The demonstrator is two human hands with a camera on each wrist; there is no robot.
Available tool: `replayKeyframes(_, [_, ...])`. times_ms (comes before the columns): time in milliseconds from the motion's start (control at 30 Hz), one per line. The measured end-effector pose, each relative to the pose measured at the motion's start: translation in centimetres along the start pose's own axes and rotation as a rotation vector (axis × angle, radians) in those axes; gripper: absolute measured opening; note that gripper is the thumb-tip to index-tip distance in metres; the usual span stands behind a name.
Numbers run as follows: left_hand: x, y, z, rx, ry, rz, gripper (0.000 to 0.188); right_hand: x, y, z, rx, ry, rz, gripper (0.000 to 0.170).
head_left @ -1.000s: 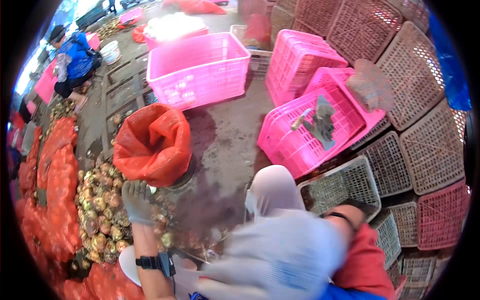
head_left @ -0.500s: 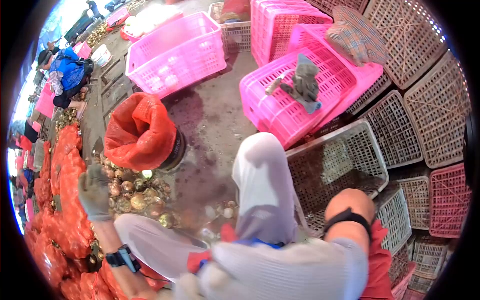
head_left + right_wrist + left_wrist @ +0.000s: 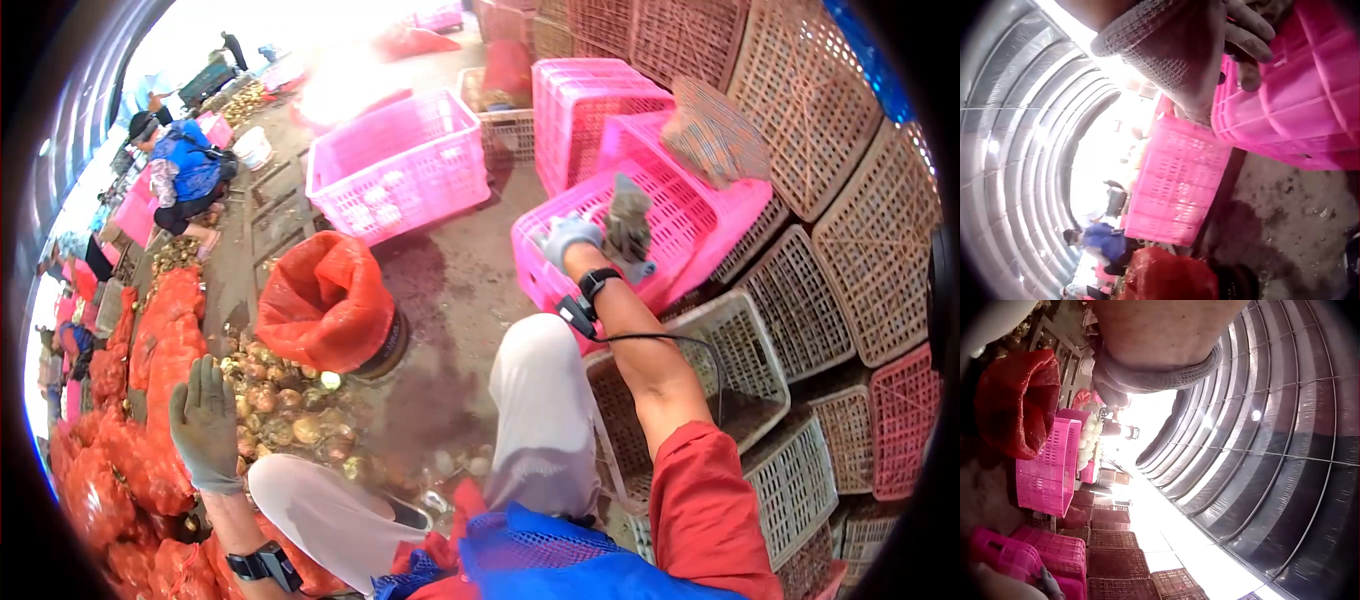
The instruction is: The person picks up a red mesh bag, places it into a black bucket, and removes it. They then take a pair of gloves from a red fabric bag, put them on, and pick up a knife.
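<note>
My right hand (image 3: 572, 240), in a pale grey glove, reaches down onto an upturned pink crate (image 3: 665, 215), over the spot where a small short-handled tool lay. The hand mostly hides that tool, and I cannot tell whether the fingers grip it. A crumpled grey-green glove (image 3: 628, 225) lies on the crate right beside the hand. In the right wrist view, gloved fingers (image 3: 1250, 40) extend over the pink crate's slats. To the left, my gloved left hand (image 3: 207, 420) is raised with fingers straight and holds nothing, near a pile of onions (image 3: 290, 400).
A red mesh bag (image 3: 325, 300) stands with its mouth spread over a dark container. Behind it sits a pink crate (image 3: 400, 170). Stacked brown crates (image 3: 800, 110) line the right side, and filled red mesh bags (image 3: 120, 480) lie left. A person in blue (image 3: 185, 165) crouches farther back.
My right hand has swung from low in front of my body out to the pink crate, covering the small tool. My left hand has drawn left, away from the mesh bag's base, with fingers straight.
</note>
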State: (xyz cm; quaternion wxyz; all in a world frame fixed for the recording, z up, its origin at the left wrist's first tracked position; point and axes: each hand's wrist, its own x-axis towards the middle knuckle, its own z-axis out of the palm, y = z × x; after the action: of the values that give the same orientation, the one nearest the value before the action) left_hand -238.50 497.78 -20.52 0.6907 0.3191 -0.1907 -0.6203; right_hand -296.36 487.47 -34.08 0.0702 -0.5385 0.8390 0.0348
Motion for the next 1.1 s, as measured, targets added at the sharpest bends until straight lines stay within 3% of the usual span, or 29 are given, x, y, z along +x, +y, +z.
replayKeyframes(67, [-0.6, 0.3, -0.2, 0.090, -0.244, -0.014, 0.055, 0.7, 0.6, 0.8, 0.023, 0.015, -0.022, 0.067])
replayKeyframes(100, [-1.6, -0.3, 1.2, 0.173, -0.268, 0.055, 0.054, 0.6, 0.1, 1.0, -0.101, 0.058, 0.062, 0.065])
replayKeyframes(167, [-1.4, -0.7, 0.7, 0.175, -0.321, 0.048, 0.053, 0.1, 0.6, 0.4, 0.062, 0.060, 0.159, 0.062])
replayKeyframes(200, [-1.1, -1.0, 0.6, 0.191, -0.392, 0.015, 0.051, 2.1, 1.8, 2.9, 0.088, 0.111, 0.196, 0.057])
replayKeyframes(300, [0.4, -2.7, 0.4, 0.170, -0.323, -0.017, 0.051, 1.2, 3.4, 4.3, 0.205, 0.261, 0.259, 0.046])
replayKeyframes(333, [1.0, -3.1, 0.2, 0.152, -0.339, -0.077, 0.051, 0.3, 3.6, 4.0, 0.191, 0.298, 0.251, 0.052])
replayKeyframes(433, [2.0, -4.0, 0.3, 0.163, -0.258, -0.102, 0.049, 1.0, 5.4, 5.0, 0.194, 0.252, 0.307, 0.052])
replayKeyframes(533, [2.9, -4.0, -0.3, 0.143, -0.218, -0.135, 0.049, 0.5, 7.4, 4.9, 0.561, 0.355, 0.362, 0.045])
replayKeyframes(600, [3.2, -3.8, -1.0, 0.153, -0.232, -0.125, 0.049, 0.8, 9.1, 5.7, 0.593, 0.446, 0.318, 0.047])
replayKeyframes(633, [3.5, -3.7, -1.3, 0.161, -0.225, -0.124, 0.049, 0.7, 10.5, 5.8, 0.707, 0.412, 0.208, 0.049])
replayKeyframes(733, [4.0, -3.6, -2.0, 0.209, -0.220, -0.105, 0.050, -0.7, 11.8, 3.3, 1.117, 0.149, 0.113, 0.023])
replayKeyframes(800, [3.9, -4.1, -1.6, 0.262, -0.248, -0.128, 0.054, -5.6, 7.3, -2.5, 1.166, 0.133, -0.077, 0.011])
replayKeyframes(867, [3.7, -5.8, -0.4, 0.315, -0.394, -0.202, 0.060, -6.7, 3.9, -4.2, 1.450, -0.044, -0.311, 0.015])
replayKeyframes(900, [4.2, -7.5, -0.1, 0.373, -0.501, -0.255, 0.067, -8.7, 0.7, -6.0, 1.440, -0.133, -0.370, 0.026])
replayKeyframes(933, [3.8, -9.4, 0.8, 0.372, -0.536, -0.286, 0.067, -12.5, -3.9, -8.3, 1.453, -0.100, -0.411, 0.026])
replayKeyframes(967, [3.1, -11.4, 2.1, 0.462, -0.544, -0.341, 0.068, -13.5, -7.2, -7.9, 1.409, -0.111, -0.531, 0.032])
replayKeyframes(1000, [2.3, -13.2, 3.2, 0.553, -0.549, -0.387, 0.070, -14.7, -10.0, -7.6, 1.181, -0.048, -0.673, 0.038])
replayKeyframes(1033, [1.4, -14.6, 3.9, 0.534, -0.597, -0.400, 0.065, -18.0, -13.5, -9.3, 1.145, -0.098, -0.615, 0.040])
replayKeyframes(1100, [0.9, -17.2, 3.2, 0.393, -0.616, -0.430, 0.062, -20.7, -18.1, -7.6, 0.948, 0.045, -0.733, 0.043])
